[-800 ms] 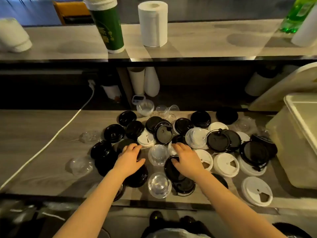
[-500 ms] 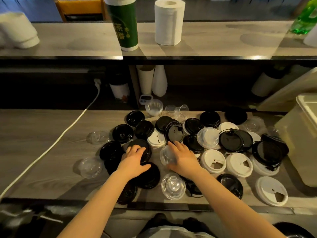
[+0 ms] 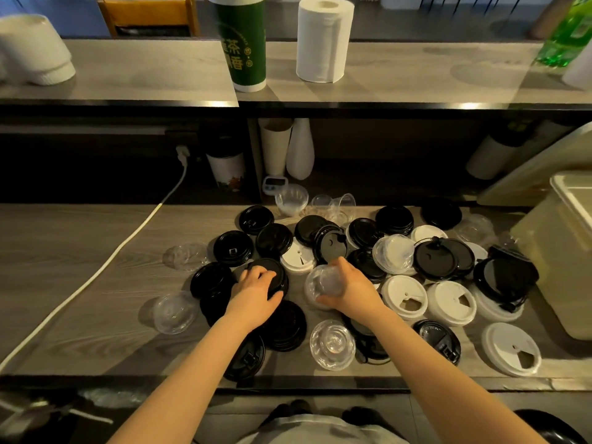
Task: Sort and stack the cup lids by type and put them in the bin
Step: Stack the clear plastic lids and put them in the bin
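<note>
Seen from above: a grey counter (image 3: 80, 251) strewn with black, white and clear cup lids (image 3: 403, 296). The left hand (image 3: 256, 298) curls its fingers round a black lid (image 3: 275, 270) in the pile. The right hand (image 3: 354, 291) grasps a clear domed lid (image 3: 323, 283), tilted and seemingly raised off the counter. A pale bin (image 3: 557, 261) stands far right.

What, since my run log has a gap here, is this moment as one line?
left hand: grips round black plastic lid | right hand: holds clear domed plastic lid | translucent plastic bin: right, untouched
</note>
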